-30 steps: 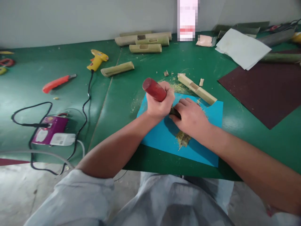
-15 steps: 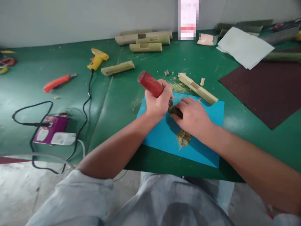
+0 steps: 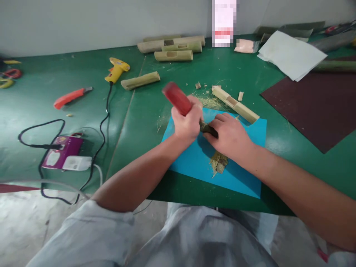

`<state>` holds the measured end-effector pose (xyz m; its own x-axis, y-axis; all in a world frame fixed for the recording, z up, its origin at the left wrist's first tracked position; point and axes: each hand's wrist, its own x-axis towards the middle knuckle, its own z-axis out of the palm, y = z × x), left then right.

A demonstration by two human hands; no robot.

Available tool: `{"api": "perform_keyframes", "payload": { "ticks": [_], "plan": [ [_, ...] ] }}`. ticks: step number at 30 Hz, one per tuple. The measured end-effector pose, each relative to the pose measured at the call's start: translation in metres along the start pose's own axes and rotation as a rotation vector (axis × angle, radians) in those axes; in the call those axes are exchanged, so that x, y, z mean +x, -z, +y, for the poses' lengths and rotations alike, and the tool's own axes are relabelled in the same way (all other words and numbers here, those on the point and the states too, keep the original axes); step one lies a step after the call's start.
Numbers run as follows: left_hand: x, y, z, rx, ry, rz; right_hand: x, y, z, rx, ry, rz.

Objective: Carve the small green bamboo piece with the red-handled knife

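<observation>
My left hand (image 3: 187, 124) is closed around the red wooden handle (image 3: 177, 98) of a tool, which slants up and to the left; its dark metal shank (image 3: 208, 129) runs under my right hand. My right hand (image 3: 230, 135) is closed over the shank and presses a piece of bamboo (image 3: 219, 163) onto a blue sheet (image 3: 194, 159). Only the frayed near end of that bamboo shows below the hand. Shavings lie around both hands.
A slotted bamboo piece (image 3: 236, 105) lies just behind the sheet, more bamboo tubes (image 3: 172, 48) by the wall. A yellow glue gun (image 3: 116, 69), orange knife (image 3: 71, 97) and purple device (image 3: 62, 157) with cables sit left. White paper (image 3: 290, 55) and a dark sheet (image 3: 314, 105) lie right.
The red handle has swung slightly up and to the left and is now smeared by motion. Both hands stay in the same place on the blue sheet.
</observation>
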<state>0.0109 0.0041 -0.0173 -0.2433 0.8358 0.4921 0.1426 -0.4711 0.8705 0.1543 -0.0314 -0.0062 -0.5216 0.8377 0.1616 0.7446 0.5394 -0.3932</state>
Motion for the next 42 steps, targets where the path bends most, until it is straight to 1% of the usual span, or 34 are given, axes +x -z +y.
{"api": "perform_keyframes", "payload": {
  "ticks": [1, 2, 6, 11, 18, 21, 25, 28, 31, 33, 35, 38, 42],
  "plan": [
    [0.0005, -0.0011, -0.0002, 0.020, 0.013, 0.042, 0.0001, 0.0001, 0.0005, -0.005, -0.002, -0.002],
    [0.0010, -0.0024, 0.0003, 0.041, 0.023, 0.059, 0.0001, 0.0003, 0.0006, -0.011, -0.004, -0.002],
    [0.0020, -0.0062, 0.0052, 0.053, 0.010, 0.010, -0.0003, 0.0009, -0.0007, -0.027, -0.007, -0.007],
    [0.0018, -0.0074, 0.0079, 0.016, -0.010, 0.047, -0.0012, -0.0001, -0.0009, -0.022, 0.004, 0.019],
    [0.0018, -0.0070, 0.0057, -0.021, 0.009, 0.061, -0.0024, -0.0011, -0.0003, -0.038, 0.001, 0.025],
    [0.0023, -0.0071, 0.0059, -0.027, 0.009, 0.035, -0.0021, -0.0025, 0.0002, -0.023, -0.002, 0.023],
    [0.0030, -0.0060, 0.0073, -0.064, -0.017, -0.048, -0.0015, -0.0058, -0.0006, 0.040, 0.013, 0.038],
    [0.0024, -0.0035, 0.0061, -0.103, 0.032, -0.061, -0.0009, -0.0068, -0.0010, 0.064, 0.014, 0.050],
    [0.0013, -0.0022, 0.0034, -0.142, 0.100, -0.017, 0.0001, -0.0057, 0.0007, 0.065, 0.015, 0.055],
    [0.0013, -0.0034, 0.0027, -0.142, 0.120, 0.031, 0.0006, -0.0048, 0.0022, 0.061, 0.012, 0.059],
    [0.0020, -0.0056, 0.0035, -0.114, 0.124, 0.045, 0.0009, -0.0041, 0.0029, 0.049, -0.005, 0.055],
    [0.0031, -0.0083, 0.0060, -0.058, 0.108, 0.022, 0.0010, -0.0033, 0.0020, 0.029, -0.021, 0.032],
    [0.0035, -0.0081, 0.0075, -0.013, 0.043, 0.022, 0.0004, -0.0022, 0.0001, 0.016, -0.013, 0.018]
  ]
}}
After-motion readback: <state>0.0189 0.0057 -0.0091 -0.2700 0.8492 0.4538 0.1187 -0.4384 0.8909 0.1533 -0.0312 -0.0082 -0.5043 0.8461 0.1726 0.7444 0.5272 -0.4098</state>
